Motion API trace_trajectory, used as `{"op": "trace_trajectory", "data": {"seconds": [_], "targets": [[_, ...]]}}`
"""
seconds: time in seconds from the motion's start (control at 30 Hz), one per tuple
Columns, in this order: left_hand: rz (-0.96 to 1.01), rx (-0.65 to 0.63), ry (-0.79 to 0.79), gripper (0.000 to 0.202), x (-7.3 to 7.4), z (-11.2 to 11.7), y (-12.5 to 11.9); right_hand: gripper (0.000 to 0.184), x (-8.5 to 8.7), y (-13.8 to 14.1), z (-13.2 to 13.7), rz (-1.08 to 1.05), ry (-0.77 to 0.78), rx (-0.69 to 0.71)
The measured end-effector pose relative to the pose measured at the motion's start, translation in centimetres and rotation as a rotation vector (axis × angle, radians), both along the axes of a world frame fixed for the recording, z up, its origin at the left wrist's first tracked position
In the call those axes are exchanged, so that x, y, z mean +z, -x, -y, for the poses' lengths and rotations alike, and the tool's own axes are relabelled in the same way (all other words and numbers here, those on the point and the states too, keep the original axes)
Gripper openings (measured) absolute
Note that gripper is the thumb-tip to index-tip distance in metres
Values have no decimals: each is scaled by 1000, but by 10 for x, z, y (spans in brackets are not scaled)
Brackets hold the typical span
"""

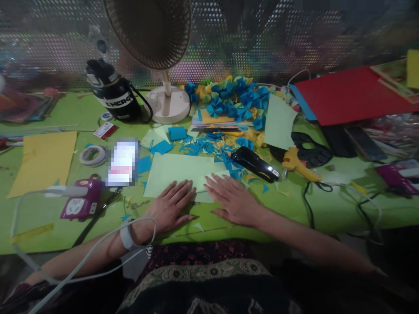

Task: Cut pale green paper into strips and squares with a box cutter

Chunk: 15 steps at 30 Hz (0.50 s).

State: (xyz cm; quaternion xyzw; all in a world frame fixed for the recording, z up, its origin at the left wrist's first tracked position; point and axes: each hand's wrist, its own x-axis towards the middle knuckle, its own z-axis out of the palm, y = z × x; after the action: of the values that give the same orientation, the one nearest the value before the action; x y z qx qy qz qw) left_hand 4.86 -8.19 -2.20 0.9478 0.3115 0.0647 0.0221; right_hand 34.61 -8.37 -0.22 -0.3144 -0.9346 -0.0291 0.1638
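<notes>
Green tabletop [334,218]: hands [168,208] [231,201] rest palm-down over pale paper [183,168].

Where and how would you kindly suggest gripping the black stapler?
I would grip the black stapler at mid-body, coming from above and the near side, probably with the right hand, which is closer. Its long, narrow body lies slantwise, which suits a grip across it; paper scraps crowd its left end and the yellow glue gun lies off its right.
</notes>
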Motion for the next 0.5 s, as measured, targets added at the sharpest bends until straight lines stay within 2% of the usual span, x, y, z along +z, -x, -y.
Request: {"op": "trace_trajectory", "data": {"seconds": [0.07, 0.13, 0.27, 0.5], "targets": [[-3, -1, 2, 76, 0, 0, 0, 70, -3, 7, 0, 81, 96, 94], [4, 0, 6, 75, 0, 0, 1, 79, -7, 10, 0, 117, 154, 108], [8, 6, 19, 74, -1, 0, 1, 82, -14, 7, 0, 99, 198, 116], [-1, 19, 27, 75, -1, 1, 0, 81, -15, 5, 0, 75, 242, 117]]}}
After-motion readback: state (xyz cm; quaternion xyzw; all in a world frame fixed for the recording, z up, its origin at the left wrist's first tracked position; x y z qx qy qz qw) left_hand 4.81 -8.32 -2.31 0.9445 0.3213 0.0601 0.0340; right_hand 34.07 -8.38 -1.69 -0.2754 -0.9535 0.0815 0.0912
